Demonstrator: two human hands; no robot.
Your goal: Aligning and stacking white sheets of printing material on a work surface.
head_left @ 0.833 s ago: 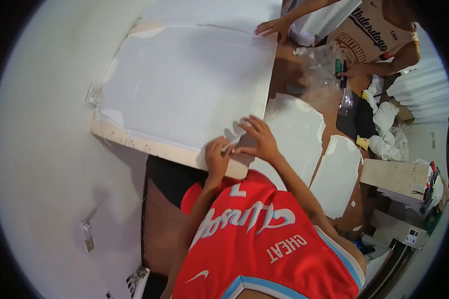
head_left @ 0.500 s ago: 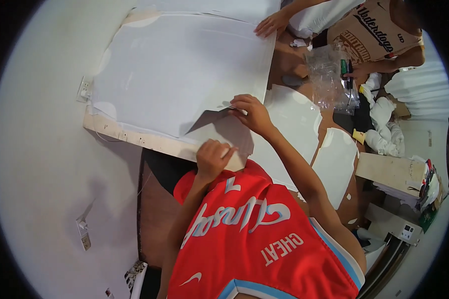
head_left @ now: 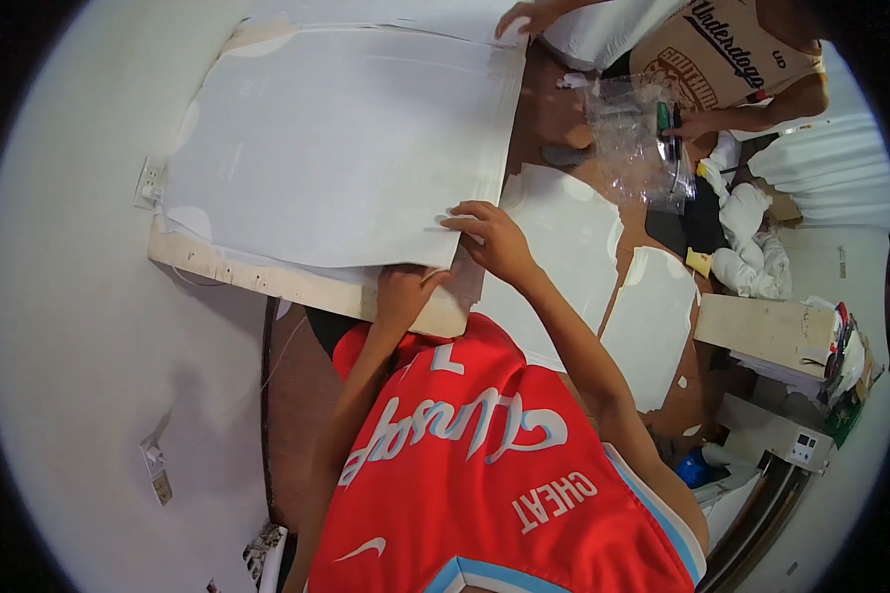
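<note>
A large white sheet with rounded notches at its edges lies on a pale wooden table. My right hand grips the sheet near its near right corner, fingers on top and bent over the edge. My left hand is at the sheet's near edge, just left of my right hand. Its fingers reach under the lifted, slightly curved edge and are hidden; the thumb shows to the right. More white sheets seem to lie beneath this one.
Cut white sheets lie on the brown floor to the right. At the far right a co-worker's hand holds a green and a black pen-like thing by a clear plastic bag; the co-worker's other hand is by the table's far corner. A wall stands left.
The raised corner has come down toward the table, its dark underside now hidden. My left hand has moved in under the near edge. The co-worker's hand has lifted from the sheet's side.
</note>
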